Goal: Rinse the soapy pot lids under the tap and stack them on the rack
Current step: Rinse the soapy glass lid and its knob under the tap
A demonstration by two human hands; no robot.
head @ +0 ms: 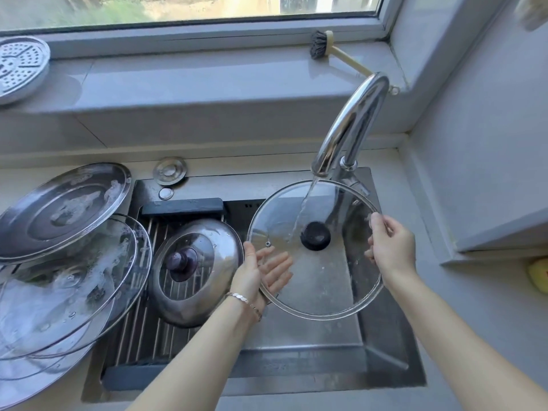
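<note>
Head view: the left hand (261, 272) lies flat and open beneath the lower-left edge of the glass lid (326, 286), palm up, its straight fingers showing through the glass. The right hand (391, 247) grips the lid's right rim, fingers curled over the edge. The two hands are set apart on opposite sides of the lid, with both forearms reaching in from below and a bracelet (241, 298) on the left wrist.

The lid is round and clear with a thin metal rim, a black knob (315, 235) at its middle and a small vent hole near the left hand. It is held tilted over the sink (296, 354), and a stream of water (302, 212) from the tap (353, 120) lands on it just left of the knob.

Left of the hands, a steel-rimmed lid (207, 295) with a dark knob lies on the rack (142, 327) across the sink's left part. Further left, sudsy lids (68, 262) are stacked on the counter (462, 307).
</note>
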